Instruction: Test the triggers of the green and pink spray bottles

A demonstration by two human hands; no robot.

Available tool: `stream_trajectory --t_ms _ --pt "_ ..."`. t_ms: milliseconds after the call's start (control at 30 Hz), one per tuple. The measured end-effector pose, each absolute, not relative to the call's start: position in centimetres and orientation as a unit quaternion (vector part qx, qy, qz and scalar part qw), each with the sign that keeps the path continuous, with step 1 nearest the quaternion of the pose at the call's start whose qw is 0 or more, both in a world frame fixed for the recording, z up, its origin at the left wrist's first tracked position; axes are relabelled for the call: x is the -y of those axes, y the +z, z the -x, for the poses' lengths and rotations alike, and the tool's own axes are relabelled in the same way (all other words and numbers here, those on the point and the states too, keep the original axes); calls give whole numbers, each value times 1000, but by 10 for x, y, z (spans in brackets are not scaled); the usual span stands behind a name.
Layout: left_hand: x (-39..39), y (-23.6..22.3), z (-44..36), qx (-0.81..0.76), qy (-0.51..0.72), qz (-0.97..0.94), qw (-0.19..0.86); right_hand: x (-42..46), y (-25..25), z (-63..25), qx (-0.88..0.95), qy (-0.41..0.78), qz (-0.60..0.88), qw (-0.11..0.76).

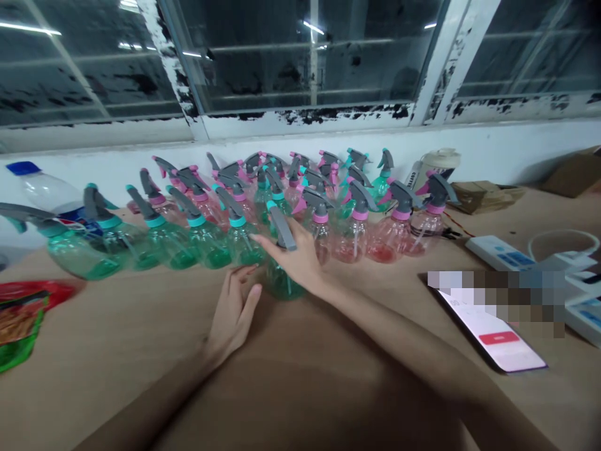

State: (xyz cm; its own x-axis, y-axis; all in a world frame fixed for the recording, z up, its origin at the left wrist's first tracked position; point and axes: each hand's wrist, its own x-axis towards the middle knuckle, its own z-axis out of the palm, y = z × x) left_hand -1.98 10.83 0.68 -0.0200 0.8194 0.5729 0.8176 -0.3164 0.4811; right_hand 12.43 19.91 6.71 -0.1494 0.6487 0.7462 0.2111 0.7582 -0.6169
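Note:
My right hand (300,257) is wrapped round the neck of a green spray bottle (285,285) with a grey trigger head, standing upright in front of the others. To its left, my left hand (237,307) rests over the table with its fingers apart and nothing in them. A row of green spray bottles (183,250) with teal collars runs leftward from there. Pink spray bottles (352,244) with pink collars stand on the right. Several more pink and green ones are crowded behind, partly hidden.
A phone (488,338) with a lit screen and white power strips (498,250) lie at the right. Near the wall are a white container (439,163) and brown cardboard (483,195). A large plastic bottle (47,188) and a red-green packet (28,313) are at the left.

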Motion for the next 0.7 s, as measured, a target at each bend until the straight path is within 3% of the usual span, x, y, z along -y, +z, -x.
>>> stream_trajectory --t_ms 700 --pt "-101 1 14 -600 323 -732 24 -274 58 -81 686 179 325 625"
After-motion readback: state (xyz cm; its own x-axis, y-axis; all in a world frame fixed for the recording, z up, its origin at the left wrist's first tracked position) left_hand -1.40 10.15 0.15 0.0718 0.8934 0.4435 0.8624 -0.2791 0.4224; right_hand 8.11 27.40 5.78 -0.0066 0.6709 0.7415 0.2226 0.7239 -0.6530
